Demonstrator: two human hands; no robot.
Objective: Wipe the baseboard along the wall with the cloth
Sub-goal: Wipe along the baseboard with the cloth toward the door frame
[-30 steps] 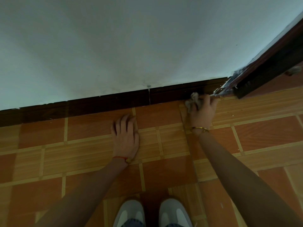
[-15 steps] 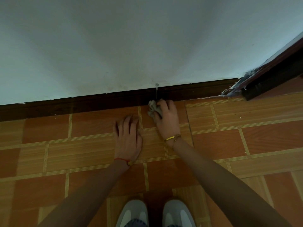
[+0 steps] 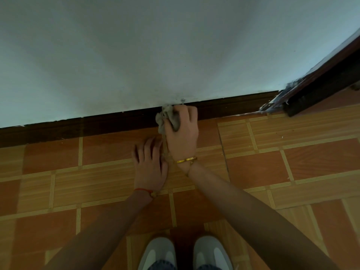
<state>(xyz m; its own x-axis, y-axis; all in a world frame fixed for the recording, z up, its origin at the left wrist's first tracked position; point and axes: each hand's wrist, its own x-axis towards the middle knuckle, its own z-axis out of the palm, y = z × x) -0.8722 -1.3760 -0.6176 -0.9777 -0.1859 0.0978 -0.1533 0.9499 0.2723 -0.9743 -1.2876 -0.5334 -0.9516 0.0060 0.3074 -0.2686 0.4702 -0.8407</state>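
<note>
Cloth (image 3: 168, 118) bunched in the right hand's (image 3: 183, 133) closed fist presses the dark baseboard (image 3: 116, 123), having slid left from the door-frame corner a second ago. Left hand (image 3: 149, 166) lies flat, empty, just below; leftward stretch likely remains.

we see a plain pale wall (image 3: 136, 55) in dim light, above an orange and tan tiled floor (image 3: 292, 162), with a dark, paint-flecked door frame (image 3: 319, 84) at right.
</note>
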